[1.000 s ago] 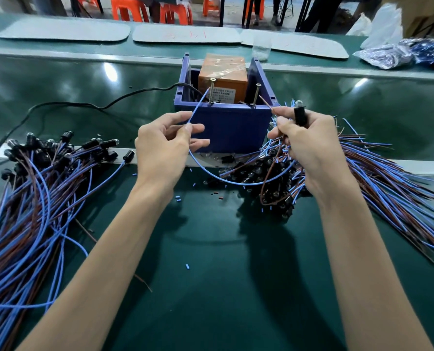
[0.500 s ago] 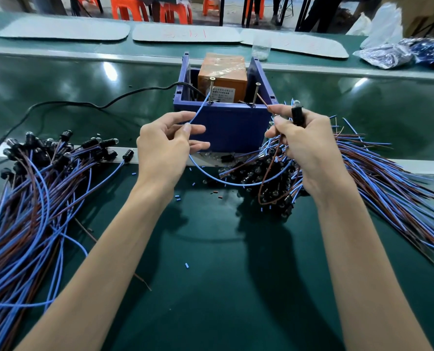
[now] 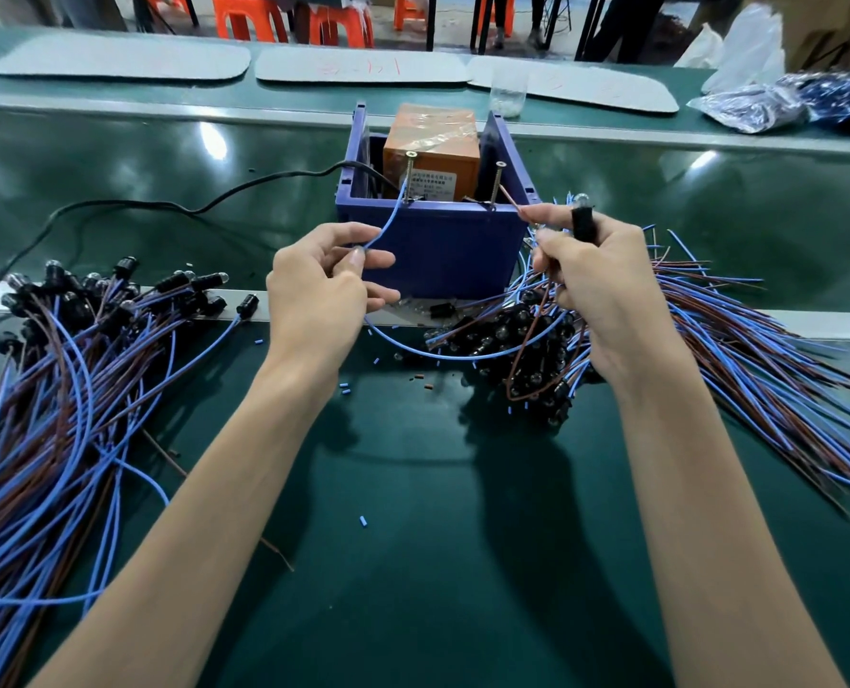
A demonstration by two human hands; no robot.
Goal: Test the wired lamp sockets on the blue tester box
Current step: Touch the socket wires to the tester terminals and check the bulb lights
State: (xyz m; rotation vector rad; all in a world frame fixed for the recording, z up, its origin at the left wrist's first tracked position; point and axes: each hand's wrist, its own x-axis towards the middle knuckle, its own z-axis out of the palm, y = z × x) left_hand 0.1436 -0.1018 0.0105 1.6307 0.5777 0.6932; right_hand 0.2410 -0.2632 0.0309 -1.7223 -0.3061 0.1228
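Two hands work just before the blue box [image 3: 443,245]: our left hand [image 3: 324,290] pinches the blue wire [image 3: 388,225], its tip at the left screw [image 3: 409,176], while our right hand [image 3: 601,285] grips the black socket [image 3: 583,225] and pinches its brown wire [image 3: 510,198]. Since a second ago the brown tip has crept up to the right screw [image 3: 496,183], so we judge the circuit nearly closed, though no glow is plain. Beyond, the white label [image 3: 435,183] on the orange block [image 3: 430,141] and the red scrawl [image 3: 361,67] on the mat [image 3: 289,72] are unreadable.
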